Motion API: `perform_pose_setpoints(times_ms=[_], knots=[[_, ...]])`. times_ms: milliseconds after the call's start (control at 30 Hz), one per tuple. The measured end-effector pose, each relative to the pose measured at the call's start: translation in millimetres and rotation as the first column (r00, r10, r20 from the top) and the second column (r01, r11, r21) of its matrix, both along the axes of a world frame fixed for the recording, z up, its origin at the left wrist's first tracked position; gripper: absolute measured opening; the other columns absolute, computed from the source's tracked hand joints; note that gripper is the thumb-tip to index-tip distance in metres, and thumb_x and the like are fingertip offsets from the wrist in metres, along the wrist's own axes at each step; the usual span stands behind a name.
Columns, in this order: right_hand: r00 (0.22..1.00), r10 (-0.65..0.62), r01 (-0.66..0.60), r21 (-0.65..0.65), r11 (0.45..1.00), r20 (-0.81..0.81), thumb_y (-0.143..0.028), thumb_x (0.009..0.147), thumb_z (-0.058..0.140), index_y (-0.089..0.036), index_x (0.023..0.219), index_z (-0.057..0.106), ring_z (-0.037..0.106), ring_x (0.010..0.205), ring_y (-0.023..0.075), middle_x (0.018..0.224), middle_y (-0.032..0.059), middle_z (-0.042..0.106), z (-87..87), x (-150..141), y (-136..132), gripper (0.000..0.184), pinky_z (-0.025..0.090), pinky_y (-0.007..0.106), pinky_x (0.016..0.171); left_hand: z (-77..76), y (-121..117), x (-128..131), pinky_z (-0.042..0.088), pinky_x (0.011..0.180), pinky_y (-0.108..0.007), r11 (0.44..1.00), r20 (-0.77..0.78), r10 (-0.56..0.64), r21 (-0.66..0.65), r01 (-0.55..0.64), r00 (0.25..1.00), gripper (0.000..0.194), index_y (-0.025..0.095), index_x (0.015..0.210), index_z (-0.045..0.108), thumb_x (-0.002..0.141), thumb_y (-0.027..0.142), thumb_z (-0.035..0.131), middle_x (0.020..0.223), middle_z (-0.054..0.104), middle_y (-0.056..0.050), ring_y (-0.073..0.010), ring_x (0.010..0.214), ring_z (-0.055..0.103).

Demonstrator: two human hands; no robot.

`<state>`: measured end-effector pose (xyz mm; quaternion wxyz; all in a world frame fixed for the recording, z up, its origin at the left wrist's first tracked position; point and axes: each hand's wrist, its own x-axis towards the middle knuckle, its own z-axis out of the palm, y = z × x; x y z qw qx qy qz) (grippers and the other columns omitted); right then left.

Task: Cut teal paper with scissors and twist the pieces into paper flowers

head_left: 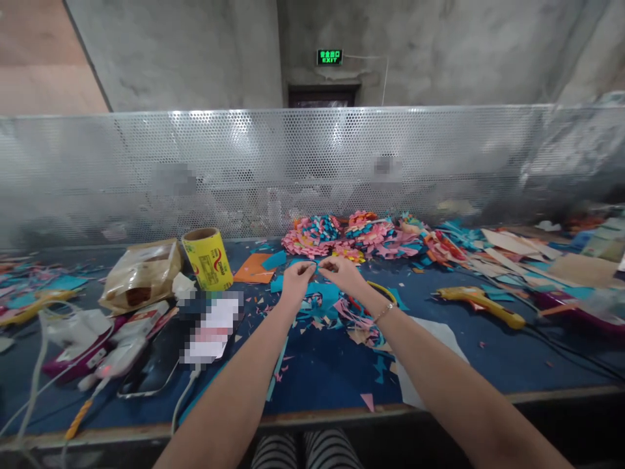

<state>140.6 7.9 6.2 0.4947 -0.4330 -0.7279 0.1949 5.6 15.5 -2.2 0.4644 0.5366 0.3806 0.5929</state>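
My left hand (pixel 299 279) and my right hand (pixel 344 276) meet above the middle of the table, fingertips pinched and almost touching. Between them shows a small piece of teal paper (pixel 317 266), mostly hidden by the fingers. Under and just beyond the hands lie teal paper sheets (pixel 326 297) and many tiny scraps. Beside my right wrist, which wears a bracelet, is a bunch of pink paper strips (pixel 362 324). Behind the hands stand several paper flowers (pixel 312 236) in pink, teal and yellow.
A yellow glue gun (pixel 481 305) with a black cord lies right. To the left are a yellow tape roll (pixel 209 260), a brown paper bag (pixel 142 277), a phone (pixel 213 329) on a cable, and a power strip (pixel 78 355). A perforated metal panel (pixel 244 172) closes the back.
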Motion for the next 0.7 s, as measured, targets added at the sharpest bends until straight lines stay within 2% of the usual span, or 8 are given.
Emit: perform_pose_setpoints(times_ms=[100,233,333,600,700], knots=[[1.0,-0.019,0.019,-0.007,1.0,-0.004,-0.024,0.067,0.052,-0.016,0.07,0.061,0.056,0.062,0.0136,0.067,0.0028,0.063,0.1,-2.2,1.0,0.013,0.044,0.025,0.059,0.8,-0.5,-1.4,0.046,0.061,-0.026,1.0,0.039,-0.004,-0.012,0.004,0.999,0.024,0.014,0.072,0.062,0.055,0.028,0.072,0.063,0.06,0.0,-0.0111,0.059,0.055],[0.999,-0.001,-0.001,-0.031,1.0,-0.054,-0.024,0.067,0.052,-0.015,0.069,0.061,0.054,0.055,0.0126,0.06,0.0011,0.06,1.6,-0.9,2.3,0.013,0.042,0.024,0.053,-1.6,3.9,-3.2,0.046,0.062,-0.026,0.996,0.034,-0.041,0.086,0.038,0.999,0.026,0.014,0.065,0.058,0.054,0.033,0.073,0.06,0.057,0.001,-0.0103,0.058,0.054],[0.997,-0.017,0.014,-0.039,0.999,-0.081,-0.025,0.067,0.054,-0.015,0.067,0.061,0.054,0.054,0.0125,0.057,0.0006,0.06,3.6,2.9,2.5,0.012,0.042,0.023,0.053,-4.0,8.0,-4.6,0.047,0.064,-0.028,0.993,0.029,-0.063,0.102,0.06,0.998,0.028,0.015,0.067,0.06,0.051,0.033,0.074,0.061,0.058,0.001,-0.0116,0.059,0.056],[0.986,0.001,-0.024,-0.139,0.99,-0.168,-0.022,0.064,0.056,-0.016,0.065,0.059,0.056,0.053,0.0124,0.054,-0.0014,0.057,2.0,8.1,7.0,0.006,0.045,0.023,0.053,1.9,-1.4,-4.7,0.045,0.059,-0.025,0.996,0.022,-0.074,0.045,0.073,0.997,0.028,0.014,0.066,0.062,0.049,0.032,0.075,0.058,0.06,0.0,-0.0109,0.056,0.057],[0.995,0.0,-0.008,-0.08,0.997,-0.101,-0.021,0.064,0.055,-0.017,0.064,0.059,0.055,0.053,0.012,0.054,-0.0013,0.057,1.0,8.0,6.7,0.006,0.044,0.023,0.053,1.9,-1.1,-3.4,0.042,0.054,-0.024,0.998,0.017,-0.064,0.007,0.064,0.998,0.027,0.013,0.064,0.061,0.048,0.03,0.075,0.052,0.057,0.001,-0.0098,0.05,0.054]])
